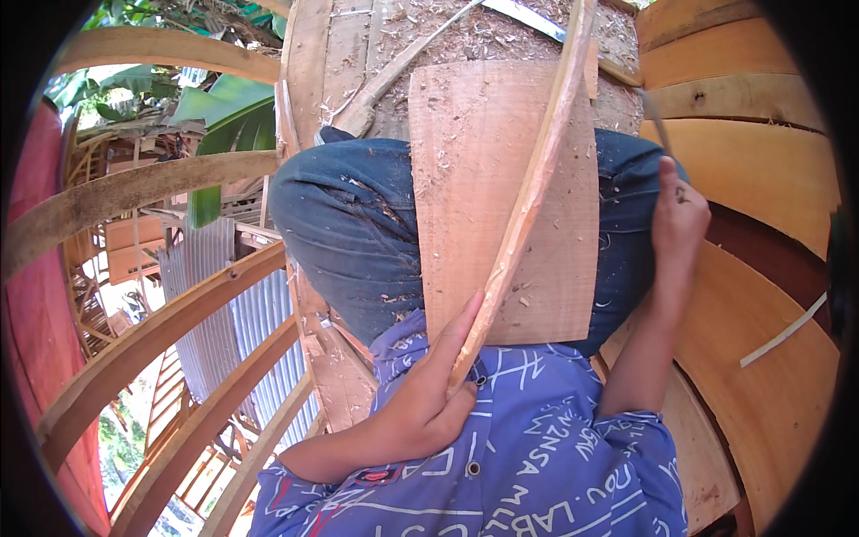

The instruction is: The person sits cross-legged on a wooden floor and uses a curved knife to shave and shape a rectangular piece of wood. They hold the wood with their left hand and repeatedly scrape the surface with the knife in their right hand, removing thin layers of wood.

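A long, roughly shaved wooden stick [523,210] slants up from my waist toward the top of the view. My left hand [429,398] is closed around its lower end. Under the stick, a flat wooden board [483,197] rests across my lap over my crossed legs, dotted with small shavings. Off the board's right side, my right hand [680,215] is closed on a tool with a thin, curved grey blade [658,121]. The blade is blurred and its handle is hidden in the fist. The blade is apart from the stick.
Wood shavings cover the plank floor [344,54] ahead. A pale length of wood [394,80] and a shiny metal blade [528,16] lie there. Slatted wooden rails [152,345] run along the left, with corrugated sheets [201,286] beyond. Wooden planks [752,170] wall the right side.
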The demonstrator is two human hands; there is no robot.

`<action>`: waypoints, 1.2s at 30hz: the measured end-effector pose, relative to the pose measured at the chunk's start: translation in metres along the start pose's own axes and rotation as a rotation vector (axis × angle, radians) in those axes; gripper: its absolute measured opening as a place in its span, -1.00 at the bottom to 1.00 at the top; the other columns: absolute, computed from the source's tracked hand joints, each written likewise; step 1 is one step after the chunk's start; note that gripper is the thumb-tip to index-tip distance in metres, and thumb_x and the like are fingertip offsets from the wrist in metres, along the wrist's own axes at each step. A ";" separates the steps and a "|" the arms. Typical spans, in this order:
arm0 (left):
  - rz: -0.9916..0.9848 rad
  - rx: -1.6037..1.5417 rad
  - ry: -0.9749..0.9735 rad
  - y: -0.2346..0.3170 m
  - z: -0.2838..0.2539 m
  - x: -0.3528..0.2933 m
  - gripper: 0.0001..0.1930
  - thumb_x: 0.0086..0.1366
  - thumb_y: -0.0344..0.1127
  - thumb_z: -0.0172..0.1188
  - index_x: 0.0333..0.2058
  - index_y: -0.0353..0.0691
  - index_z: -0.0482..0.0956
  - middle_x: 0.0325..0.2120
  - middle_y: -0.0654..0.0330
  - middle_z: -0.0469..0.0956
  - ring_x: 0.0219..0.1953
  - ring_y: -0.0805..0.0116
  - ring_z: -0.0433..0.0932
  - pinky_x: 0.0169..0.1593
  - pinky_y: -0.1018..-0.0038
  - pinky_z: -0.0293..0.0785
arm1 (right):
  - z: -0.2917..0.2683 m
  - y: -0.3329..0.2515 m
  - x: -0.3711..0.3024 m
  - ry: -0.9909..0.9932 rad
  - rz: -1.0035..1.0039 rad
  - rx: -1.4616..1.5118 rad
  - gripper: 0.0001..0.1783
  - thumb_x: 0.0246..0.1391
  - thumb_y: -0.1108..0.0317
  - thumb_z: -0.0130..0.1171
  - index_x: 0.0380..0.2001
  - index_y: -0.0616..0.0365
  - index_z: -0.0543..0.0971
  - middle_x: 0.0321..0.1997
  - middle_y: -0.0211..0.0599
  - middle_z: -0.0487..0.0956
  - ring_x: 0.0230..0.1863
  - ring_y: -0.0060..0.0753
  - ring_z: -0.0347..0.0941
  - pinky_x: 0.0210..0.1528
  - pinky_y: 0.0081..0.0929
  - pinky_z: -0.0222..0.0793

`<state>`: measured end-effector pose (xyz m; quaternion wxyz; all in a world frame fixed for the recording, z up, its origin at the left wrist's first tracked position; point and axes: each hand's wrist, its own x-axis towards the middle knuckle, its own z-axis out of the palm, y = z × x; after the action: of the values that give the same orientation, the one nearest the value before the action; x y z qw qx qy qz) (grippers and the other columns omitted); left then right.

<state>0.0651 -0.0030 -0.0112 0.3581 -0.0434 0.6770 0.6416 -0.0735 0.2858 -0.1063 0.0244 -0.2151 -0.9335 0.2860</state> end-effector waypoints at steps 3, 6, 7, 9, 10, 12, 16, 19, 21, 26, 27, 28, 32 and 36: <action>-0.030 -0.002 -0.011 0.003 -0.010 0.004 -0.23 0.17 -0.59 -0.08 0.36 -0.37 -0.14 0.30 -0.26 0.04 0.39 -0.01 0.01 0.37 0.35 -0.09 | -0.019 -0.007 -0.004 0.011 -0.192 0.095 -0.26 0.17 -0.22 0.09 -0.72 0.27 0.27 -0.72 -0.41 0.05 -0.60 -0.59 -0.02 -0.61 -0.46 -0.05; -0.031 0.002 0.017 -0.003 -0.012 0.002 -0.28 0.23 -0.52 0.01 0.33 -0.42 -0.07 0.23 -0.10 0.19 0.30 0.14 0.14 0.33 0.33 -0.01 | -0.014 -0.042 -0.049 -0.243 -0.376 0.130 -0.28 0.02 -0.26 0.22 -0.74 0.23 0.35 -0.80 -0.30 0.18 -0.73 -0.41 0.18 -0.63 -0.42 0.12; -0.047 -0.003 0.028 -0.004 -0.012 0.002 -0.28 0.22 -0.52 0.01 0.33 -0.42 -0.07 0.23 -0.09 0.20 0.30 0.15 0.15 0.33 0.33 -0.01 | -0.006 -0.049 -0.063 -0.310 -0.471 0.133 -0.29 -0.05 -0.27 0.27 -0.75 0.22 0.39 -0.82 -0.26 0.25 -0.76 -0.30 0.27 -0.64 -0.39 0.19; -0.091 -0.007 0.036 0.000 -0.012 0.001 -0.27 0.21 -0.51 0.02 0.33 -0.42 -0.07 0.22 -0.08 0.20 0.30 0.16 0.15 0.32 0.34 0.00 | 0.009 -0.054 -0.085 -0.373 -0.488 0.117 -0.27 -0.21 -0.35 0.32 -0.77 0.17 0.42 -0.81 -0.24 0.34 -0.74 -0.14 0.36 -0.65 -0.36 0.28; -0.111 -0.032 0.028 0.000 -0.012 0.002 -0.27 0.21 -0.51 0.02 0.33 -0.42 -0.07 0.22 -0.08 0.20 0.30 0.16 0.15 0.32 0.34 0.00 | 0.009 -0.053 -0.082 -0.342 -0.522 0.095 -0.26 -0.24 -0.38 0.31 -0.77 0.16 0.42 -0.82 -0.25 0.33 -0.76 -0.16 0.35 -0.66 -0.37 0.27; -0.157 -0.069 0.029 0.000 -0.014 0.001 -0.27 0.21 -0.51 0.02 0.33 -0.42 -0.07 0.22 -0.07 0.20 0.30 0.17 0.15 0.32 0.34 0.00 | 0.019 -0.054 -0.071 -0.282 -0.594 0.069 -0.23 -0.32 -0.44 0.31 -0.79 0.14 0.40 -0.83 -0.27 0.30 -0.78 -0.21 0.33 -0.68 -0.38 0.26; -0.092 -0.013 0.038 0.001 -0.014 0.002 -0.27 0.21 -0.51 0.01 0.33 -0.42 -0.08 0.23 -0.07 0.19 0.30 0.16 0.14 0.33 0.33 -0.01 | 0.021 -0.056 -0.052 -0.176 -0.639 0.005 -0.19 -0.32 -0.48 0.28 -0.80 0.15 0.35 -0.82 -0.25 0.30 -0.76 -0.18 0.34 -0.67 -0.34 0.23; -0.067 0.016 0.006 -0.003 -0.012 0.002 -0.26 0.21 -0.53 -0.01 0.34 -0.42 -0.10 0.24 -0.11 0.16 0.32 0.12 0.11 0.34 0.33 -0.04 | 0.029 -0.032 -0.012 -0.051 -0.223 -0.047 -0.20 -0.02 -0.34 0.19 -0.77 0.29 0.33 -0.79 -0.08 0.28 -0.73 -0.12 0.16 -0.59 -0.24 0.17; -0.095 -0.016 -0.036 0.001 -0.012 0.004 -0.25 0.19 -0.56 -0.07 0.35 -0.42 -0.15 0.29 -0.19 0.08 0.37 0.03 0.03 0.37 0.35 -0.11 | 0.016 -0.016 0.027 -0.009 -0.026 0.199 -0.22 0.11 -0.26 0.13 -0.73 0.33 0.30 -0.78 -0.25 0.11 -0.67 -0.44 0.01 -0.61 -0.31 0.07; -0.108 0.039 0.008 -0.002 -0.019 0.003 -0.27 0.21 -0.49 0.05 0.33 -0.40 -0.04 0.21 -0.09 0.23 0.29 0.15 0.17 0.32 0.33 0.02 | -0.008 -0.057 -0.027 -0.224 -0.394 0.133 -0.27 -0.05 -0.28 0.26 -0.73 0.26 0.40 -0.81 -0.25 0.20 -0.74 -0.36 0.15 -0.64 -0.37 0.12; -0.129 0.034 0.008 -0.003 -0.019 0.003 -0.27 0.21 -0.49 0.05 0.33 -0.40 -0.04 0.20 -0.10 0.24 0.29 0.15 0.18 0.32 0.33 0.03 | -0.003 -0.061 -0.043 -0.273 -0.503 0.110 -0.28 -0.11 -0.30 0.30 -0.74 0.23 0.44 -0.82 -0.21 0.26 -0.76 -0.28 0.23 -0.64 -0.36 0.17; -0.122 0.045 0.012 -0.001 -0.018 0.004 -0.27 0.21 -0.49 0.04 0.33 -0.39 -0.04 0.19 -0.10 0.25 0.28 0.15 0.19 0.31 0.32 0.04 | 0.004 -0.063 -0.055 -0.309 -0.523 0.101 -0.29 -0.17 -0.33 0.31 -0.73 0.20 0.46 -0.80 -0.20 0.32 -0.74 -0.20 0.31 -0.65 -0.36 0.22; -0.117 0.079 0.016 0.008 -0.014 0.004 -0.28 0.22 -0.48 0.02 0.33 -0.39 -0.04 0.16 -0.09 0.29 0.26 0.15 0.23 0.30 0.32 0.07 | 0.019 -0.056 -0.044 -0.262 -0.526 0.082 -0.27 -0.27 -0.40 0.32 -0.75 0.15 0.47 -0.79 -0.22 0.38 -0.71 -0.12 0.41 -0.64 -0.35 0.28; -0.093 0.109 -0.013 0.013 -0.016 0.006 -0.28 0.23 -0.49 0.01 0.33 -0.41 -0.07 0.17 -0.09 0.28 0.26 0.15 0.22 0.30 0.34 0.07 | 0.029 -0.049 -0.031 -0.098 -0.530 0.053 -0.20 -0.17 -0.42 0.24 -0.79 0.21 0.42 -0.82 -0.20 0.35 -0.72 -0.12 0.38 -0.63 -0.30 0.27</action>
<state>0.0470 -0.0130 -0.0054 0.3938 -0.0511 0.7059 0.5865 -0.0696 0.2213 -0.1015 0.0588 0.0514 -0.9495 0.3040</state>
